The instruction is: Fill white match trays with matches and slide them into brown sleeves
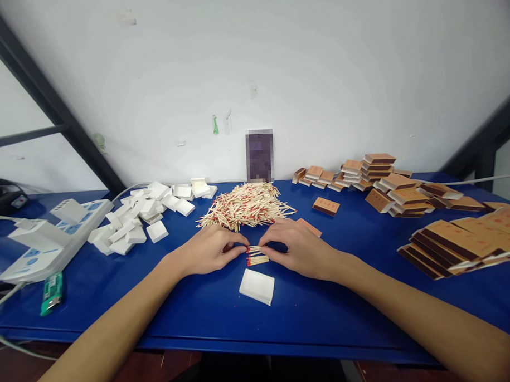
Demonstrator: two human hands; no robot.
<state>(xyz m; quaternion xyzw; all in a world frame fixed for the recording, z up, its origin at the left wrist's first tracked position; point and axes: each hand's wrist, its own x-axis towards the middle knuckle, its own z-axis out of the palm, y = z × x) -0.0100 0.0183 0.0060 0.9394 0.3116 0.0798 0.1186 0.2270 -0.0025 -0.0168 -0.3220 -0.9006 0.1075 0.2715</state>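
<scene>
Past the white tray (257, 287), my left hand (213, 249) and right hand (301, 248) pinch matches (254, 248); uneven pressure could scatter them.

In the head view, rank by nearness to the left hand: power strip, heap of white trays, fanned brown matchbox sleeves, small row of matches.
1. Small row of matches: just right of the left hand.
2. Heap of white trays: on its left.
3. Power strip: farther left.
4. Fanned brown matchbox sleeves: far right.
</scene>
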